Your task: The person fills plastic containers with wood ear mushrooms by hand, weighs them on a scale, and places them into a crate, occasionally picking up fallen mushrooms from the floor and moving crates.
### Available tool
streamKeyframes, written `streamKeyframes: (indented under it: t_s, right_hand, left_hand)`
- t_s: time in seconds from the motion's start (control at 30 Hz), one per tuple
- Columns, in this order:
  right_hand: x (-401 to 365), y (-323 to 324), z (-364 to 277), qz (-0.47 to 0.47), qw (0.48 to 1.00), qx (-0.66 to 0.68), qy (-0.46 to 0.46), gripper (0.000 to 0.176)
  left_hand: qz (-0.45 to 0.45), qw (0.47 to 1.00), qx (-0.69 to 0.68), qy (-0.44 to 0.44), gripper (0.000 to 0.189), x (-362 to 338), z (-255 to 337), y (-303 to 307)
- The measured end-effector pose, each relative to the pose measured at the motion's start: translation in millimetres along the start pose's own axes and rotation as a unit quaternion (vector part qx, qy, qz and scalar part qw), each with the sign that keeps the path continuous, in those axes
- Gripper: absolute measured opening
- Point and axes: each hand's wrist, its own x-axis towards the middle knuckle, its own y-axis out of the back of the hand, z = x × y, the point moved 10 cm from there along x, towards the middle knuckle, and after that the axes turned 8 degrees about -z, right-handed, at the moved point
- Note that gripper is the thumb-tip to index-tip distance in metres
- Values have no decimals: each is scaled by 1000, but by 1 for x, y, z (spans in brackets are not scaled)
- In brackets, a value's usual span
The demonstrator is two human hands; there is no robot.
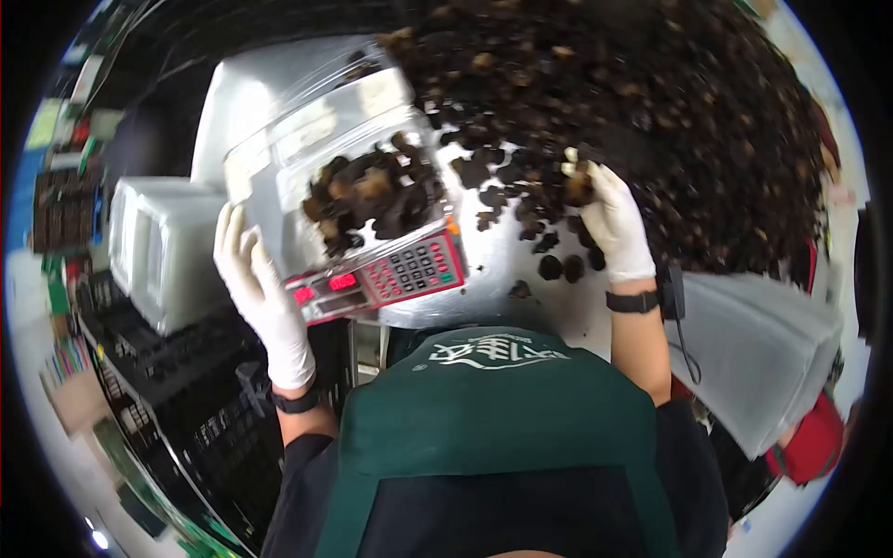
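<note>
A clear plastic box (288,172) with its lid folded open sits on a red digital scale (419,270) and holds dark brown, wrinkled pieces (372,191). My left hand (256,279), in a white glove, is beside the scale's left end with its fingers apart and nothing in them. To the right, my gloved right hand (614,219) is closed at the edge of a large heap of dark pieces (651,102). Its fingertips pinch a brown piece (579,186). Several loose pieces lie on the metal surface (484,270) between the scale and the heap.
Stacked clear containers (172,246) stand at the left, with another clear container (233,102) behind the scale. More clear plastic containers (763,344) are at the right. Black crates (186,400) are at the lower left. A person's red cap (811,442) shows at the lower right.
</note>
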Motion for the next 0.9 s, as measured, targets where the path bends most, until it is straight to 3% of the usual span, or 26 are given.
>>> streamKeyframes:
  t_s: [0.1,0.17,0.23,0.3,0.43,0.57,0.6,0.63,0.67,0.7,0.73,0.77,0.83,0.9]
  right_hand:
    - [2,18,31,-43,976,200,-70,28]
    - [3,21,42,-19,952,293,-87,26]
    - [2,7,43,-72,939,323,-92,28]
    - [3,-5,38,-34,946,310,-88,29]
    - [33,-51,17,-100,951,274,-97,33]
    - [63,-133,-17,-155,986,46,-45,33]
    - [64,-157,-24,-144,988,-49,2,32]
    - [62,-188,-40,-111,961,-241,80,32]
    - [58,-214,-45,-80,925,-351,120,31]
    - [53,-238,-45,-106,862,-449,209,29]
    - [43,-266,-40,-137,768,-536,321,25]
    - [26,-286,-25,-164,607,-634,451,26]
    - [36,-287,26,-225,570,-736,288,35]
    - [38,-278,20,-250,690,-636,238,42]
  left_hand:
    - [38,999,-18,-5,37,-7,3,12]
    - [25,999,19,-5,37,-11,6,20]
    - [39,999,-28,15,37,-20,1,25]
    - [60,997,-56,10,37,-27,0,33]
    - [92,994,-49,-12,37,-35,7,52]
    - [130,988,-82,1,35,-33,0,71]
    - [133,987,-93,10,35,-31,-1,73]
    - [135,985,-105,20,35,-29,-4,74]
    - [135,983,-122,15,34,-26,-7,72]
    - [122,985,-118,16,34,-21,-9,66]
    - [107,987,-115,18,34,-18,-10,58]
    - [92,989,-112,19,34,-15,-11,51]
    - [15,997,-64,45,35,-5,-8,25]
    - [-67,998,-4,11,35,3,4,-4]
